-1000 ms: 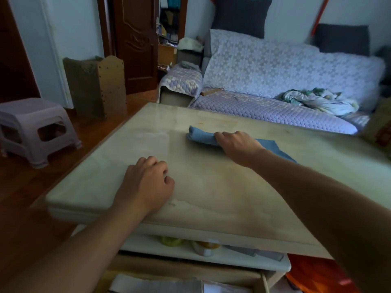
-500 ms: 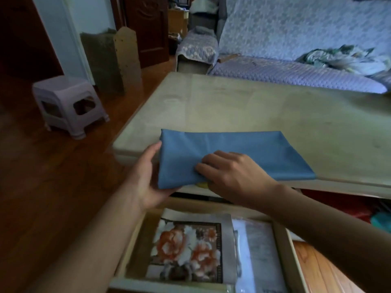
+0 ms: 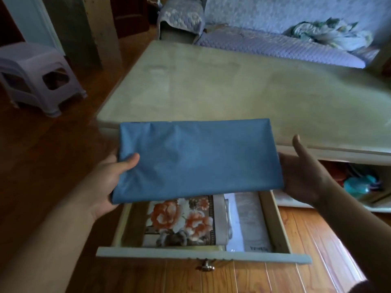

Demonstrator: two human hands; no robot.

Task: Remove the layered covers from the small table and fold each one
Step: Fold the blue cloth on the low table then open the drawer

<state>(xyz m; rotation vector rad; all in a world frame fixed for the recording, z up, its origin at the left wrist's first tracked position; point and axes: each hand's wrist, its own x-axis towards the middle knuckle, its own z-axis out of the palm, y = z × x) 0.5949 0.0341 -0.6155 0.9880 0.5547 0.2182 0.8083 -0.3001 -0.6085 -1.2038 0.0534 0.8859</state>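
The pale greenish stone-topped table [image 3: 243, 85] fills the middle of the view, its top bare, with a quilted lilac sofa [image 3: 275, 45] behind it and a lilac plastic stool [image 3: 40, 75] standing on the wooden floor to its left. Below the table's near edge a cream wooden drawer [image 3: 203, 255] stands pulled out, a small brass knob [image 3: 204, 266] at the middle of its front. Inside the drawer lie a folded cloth printed with orange flowers [image 3: 182, 220] on the left and a clear plastic packet [image 3: 249, 225] on the right. Above the drawer, held level in the air just in front of the table edge, is the folded blue fabric cover [image 3: 198, 157], a flat rectangle. The left hand [image 3: 108, 180] has its grip pinching the cover's left end, thumb on top and fingers beneath. The right hand [image 3: 304, 174] is under the right end, its grip spread, palm up and thumb raised clear of the cloth.
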